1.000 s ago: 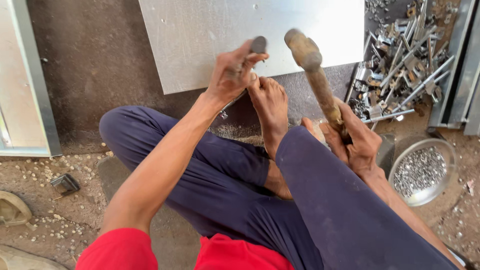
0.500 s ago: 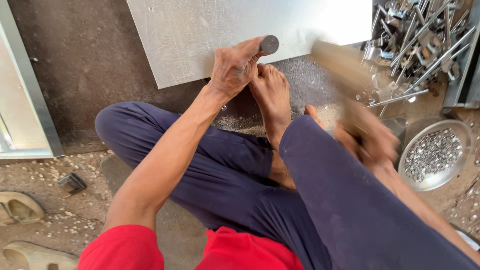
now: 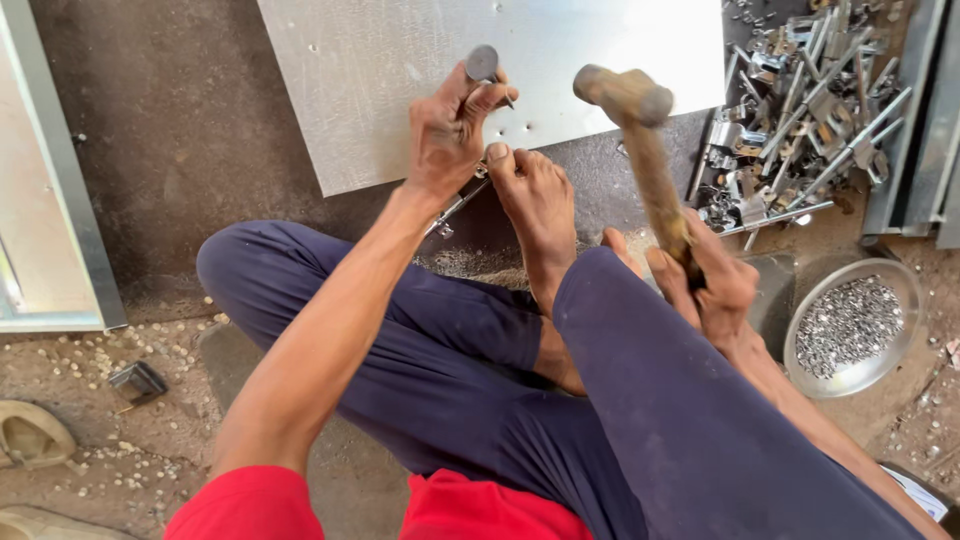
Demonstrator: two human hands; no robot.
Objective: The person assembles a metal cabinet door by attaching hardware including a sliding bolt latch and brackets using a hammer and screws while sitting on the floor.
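We see the hammer (image 3: 640,150) clear and sharp now, head up over the near edge of the sheet (image 3: 400,70); half a second ago it was a blur lower down by the right knee, and a second ago it stood raised much as it does here. We read that as one swing finished and the hammer lifted again. The right hand (image 3: 715,285) is closed tight round the low end of the wooden handle. The left hand (image 3: 450,130) is closed round a punch (image 3: 483,66), its round flat top showing above the fingers and its tip on the sheet near a few small holes; that grip has hardly moved across the three pictures. A bare foot (image 3: 535,200) presses the sheet's near edge, toes touching the metal just beside the left hand. The hammer head hangs to the right of the punch, apart from it, with open air between. Room is tight on the right: a heap of metal brackets (image 3: 800,110) lies near the sheet's corner, and a bowl (image 3: 850,325) of small metal bits sits just beside the right hand. On the left, bare dark floor is open up to a metal frame (image 3: 55,200).
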